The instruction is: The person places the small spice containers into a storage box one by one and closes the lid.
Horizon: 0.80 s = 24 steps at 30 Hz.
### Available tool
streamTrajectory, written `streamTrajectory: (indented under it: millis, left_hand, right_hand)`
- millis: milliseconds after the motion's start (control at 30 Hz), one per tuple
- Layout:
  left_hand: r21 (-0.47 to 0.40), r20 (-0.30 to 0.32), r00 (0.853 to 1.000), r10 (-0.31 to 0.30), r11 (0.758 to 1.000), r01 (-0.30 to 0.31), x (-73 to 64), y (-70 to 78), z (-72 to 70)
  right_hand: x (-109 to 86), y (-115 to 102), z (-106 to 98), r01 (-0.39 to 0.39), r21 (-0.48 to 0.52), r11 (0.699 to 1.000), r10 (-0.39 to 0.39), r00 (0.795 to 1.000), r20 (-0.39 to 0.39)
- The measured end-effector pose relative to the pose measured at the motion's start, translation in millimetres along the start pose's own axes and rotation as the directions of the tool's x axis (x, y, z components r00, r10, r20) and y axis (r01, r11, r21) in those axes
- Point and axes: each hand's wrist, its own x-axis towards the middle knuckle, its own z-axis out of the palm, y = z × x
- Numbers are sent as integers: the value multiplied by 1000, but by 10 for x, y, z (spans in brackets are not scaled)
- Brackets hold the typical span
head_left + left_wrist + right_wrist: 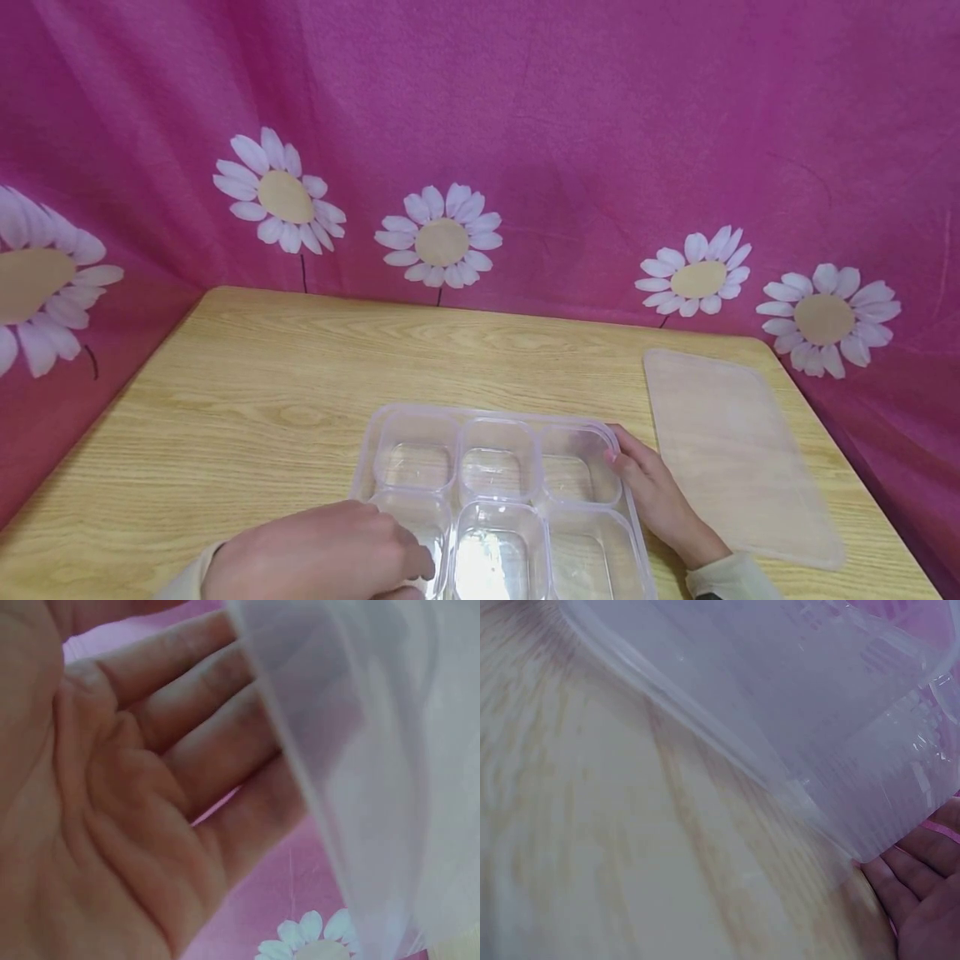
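Note:
A clear plastic box (633, 521) holds several smaller clear compartments, set in two rows, at the front middle of the table. My left hand (318, 554) is over its near left compartment (420, 521). In the left wrist view the fingers (225, 731) of that hand stretch out loosely, their ends seen through a translucent plastic wall (375, 750). On the far right side, my right hand (660, 492) holds the box, its thumb over the rim and its fingers outside. In the right wrist view those fingers (922, 862) lie against the box's outer wall (817, 750).
A flat translucent lid (738, 454) lies on the wooden table (247, 400), to the right of the box. Pink cloth (525, 100) printed with white daisies hangs behind the table and along both sides.

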Motion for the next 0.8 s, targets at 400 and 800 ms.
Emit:
streamTrajectory:
  millis: [400, 800]
  left_hand:
    - [123, -487, 822, 294, 955, -268, 15, -342, -202]
    - [-307, -699, 645, -308, 944, 119, 15, -715, -313]
  right_hand:
    - [24, 8, 20, 15, -5, 1000, -15, 1000, -11]
    - [14, -2, 15, 3, -16, 1000, -4, 1000, -17]
